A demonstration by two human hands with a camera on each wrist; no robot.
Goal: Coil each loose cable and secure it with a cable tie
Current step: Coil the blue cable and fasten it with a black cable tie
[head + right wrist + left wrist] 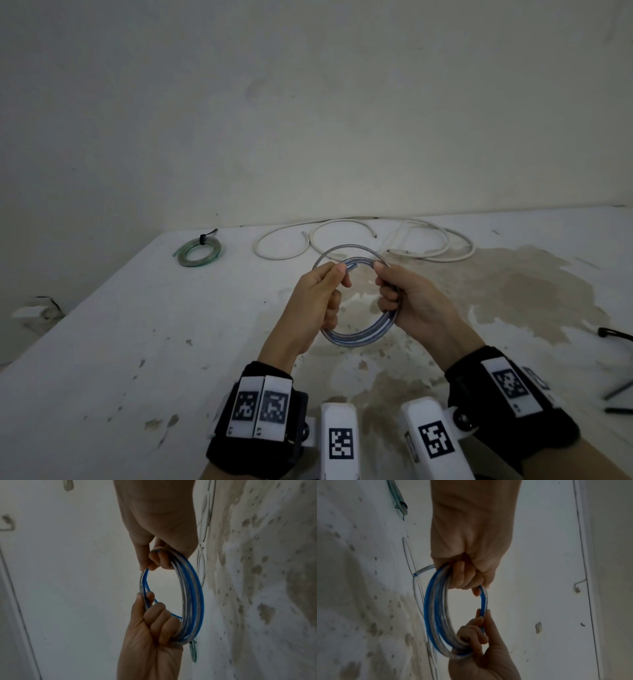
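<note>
A coil of clear cable with a blue stripe (356,337) hangs above the table, held between both hands. My left hand (325,291) grips its left side, thumb and forefinger pinching the free end (349,266). My right hand (394,294) curls round the right side of the loops. In the left wrist view, the left hand (467,577) holds the top of the coil (435,608) and the right hand (476,638) the bottom. From the right wrist, the right hand (159,559) tops the coil (193,595) and the left hand (159,622) grips below.
A green coil (198,251) bound with a black tie lies at the table's far left. Loose white cable (376,240) sprawls along the back edge by the wall. Black cable ties (615,334) lie at the right edge. The white table (137,325) carries brown stains.
</note>
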